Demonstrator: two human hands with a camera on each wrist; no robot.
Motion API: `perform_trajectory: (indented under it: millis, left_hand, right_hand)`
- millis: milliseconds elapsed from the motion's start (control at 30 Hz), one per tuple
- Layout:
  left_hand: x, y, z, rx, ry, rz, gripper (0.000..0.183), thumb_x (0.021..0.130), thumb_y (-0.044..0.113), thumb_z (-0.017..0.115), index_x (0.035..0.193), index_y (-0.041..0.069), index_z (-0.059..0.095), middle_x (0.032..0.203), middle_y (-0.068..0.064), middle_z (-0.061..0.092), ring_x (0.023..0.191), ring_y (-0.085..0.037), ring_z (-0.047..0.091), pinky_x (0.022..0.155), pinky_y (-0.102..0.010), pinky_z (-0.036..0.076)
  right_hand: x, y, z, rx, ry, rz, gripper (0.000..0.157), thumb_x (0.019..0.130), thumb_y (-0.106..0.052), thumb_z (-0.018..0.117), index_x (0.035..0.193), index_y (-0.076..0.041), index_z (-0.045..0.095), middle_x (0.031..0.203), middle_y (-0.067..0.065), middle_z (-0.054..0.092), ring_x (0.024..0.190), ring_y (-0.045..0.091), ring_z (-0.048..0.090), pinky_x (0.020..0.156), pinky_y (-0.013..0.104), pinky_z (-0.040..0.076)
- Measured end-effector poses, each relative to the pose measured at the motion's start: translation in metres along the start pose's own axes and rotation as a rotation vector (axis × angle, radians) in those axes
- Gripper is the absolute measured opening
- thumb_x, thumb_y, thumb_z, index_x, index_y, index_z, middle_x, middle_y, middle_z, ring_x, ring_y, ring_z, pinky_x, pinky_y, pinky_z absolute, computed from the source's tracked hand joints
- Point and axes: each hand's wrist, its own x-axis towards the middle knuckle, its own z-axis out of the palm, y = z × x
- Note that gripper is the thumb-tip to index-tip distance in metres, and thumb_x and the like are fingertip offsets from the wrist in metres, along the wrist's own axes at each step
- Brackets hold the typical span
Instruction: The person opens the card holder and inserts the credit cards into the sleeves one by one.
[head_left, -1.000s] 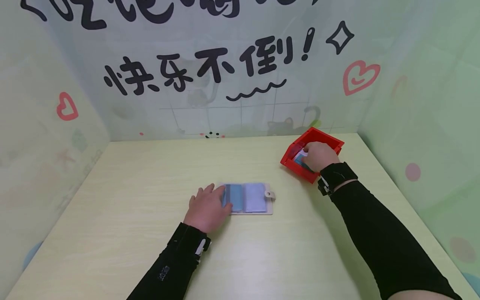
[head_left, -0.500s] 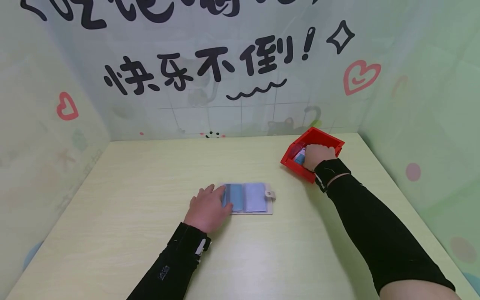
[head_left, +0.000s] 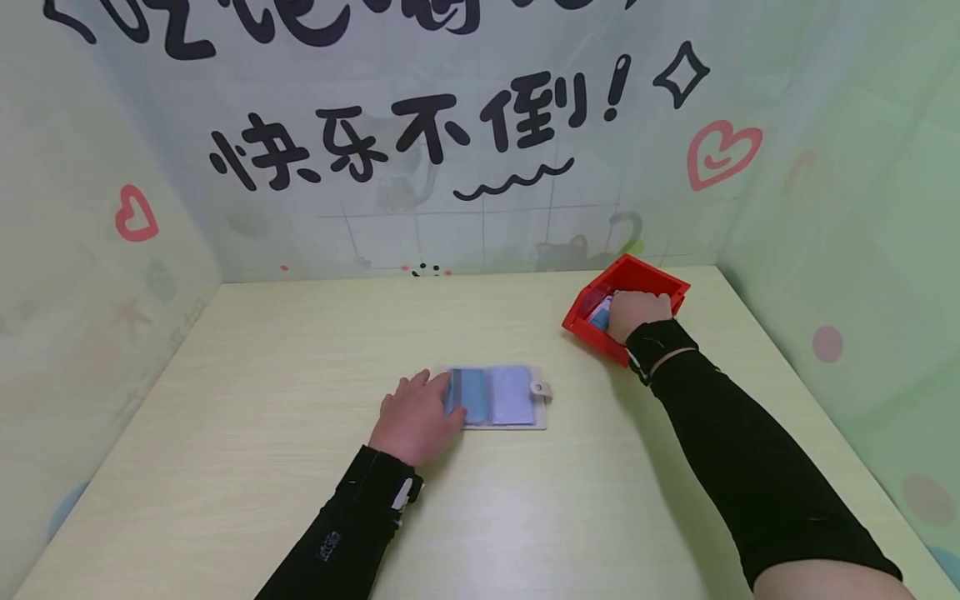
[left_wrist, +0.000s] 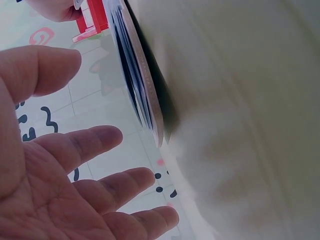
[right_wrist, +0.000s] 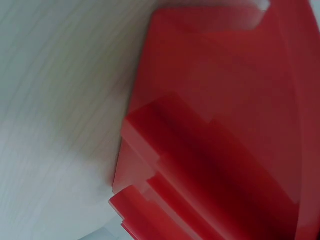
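A small card holder (head_left: 512,396) with a snap strap lies open on the table, showing clear sleeves over blue and lilac. My left hand (head_left: 416,421) is at its left side with fingers spread; thumb and forefinger overlap its edge from above. In the left wrist view this hand (left_wrist: 75,175) holds nothing, and the card holder's layered pages (left_wrist: 140,82) appear edge-on. My right hand (head_left: 637,315) reaches down into a red bin (head_left: 594,340), beside a blue and lilac card-like piece (head_left: 601,313). Its fingers are hidden there; the right wrist view shows just the bin's wall (right_wrist: 215,75).
The pale wooden table (head_left: 315,358) ends at a printed back wall (head_left: 480,237). Green-tinted side walls (head_left: 847,275) flank it. The bin stands near the far right corner.
My right hand has shifted slightly and sits lower in the bin, with the forearm moved a little left. My left hand and the card holder stay in place.
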Motion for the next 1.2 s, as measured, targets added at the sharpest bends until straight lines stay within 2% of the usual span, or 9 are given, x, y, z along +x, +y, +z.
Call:
perform_trajectory:
  millis: [800, 1200]
  left_hand:
    - [-0.0012, 0.0017, -0.0010, 0.007, -0.003, 0.002, 0.062, 0.102, 0.040, 0.063, 0.151, 0.004, 0.055, 0.155, -0.024, 0.053, 0.144, -0.050, 0.048, 0.113, -0.071, 0.040]
    - [-0.0017, 0.0025, -0.0010, 0.006, -0.015, -0.008, 0.062, 0.102, 0.040, 0.063, 0.152, 0.004, 0.054, 0.156, -0.024, 0.053, 0.145, -0.049, 0.047, 0.114, -0.071, 0.039]
  right_hand:
    - [0.0026, 0.0015, 0.0015, 0.023, 0.006, 0.012, 0.038, 0.080, -0.012, 0.086, 0.110, 0.001, 0.068, 0.105, 0.018, 0.073, 0.105, 0.042, 0.058, 0.112, 0.068, 0.039]
    - [0.0023, 0.0013, 0.0008, 0.017, -0.007, 0.012, 0.044, 0.080, -0.012, 0.086, 0.118, 0.001, 0.068, 0.112, 0.019, 0.073, 0.107, 0.042, 0.059, 0.114, 0.068, 0.037]
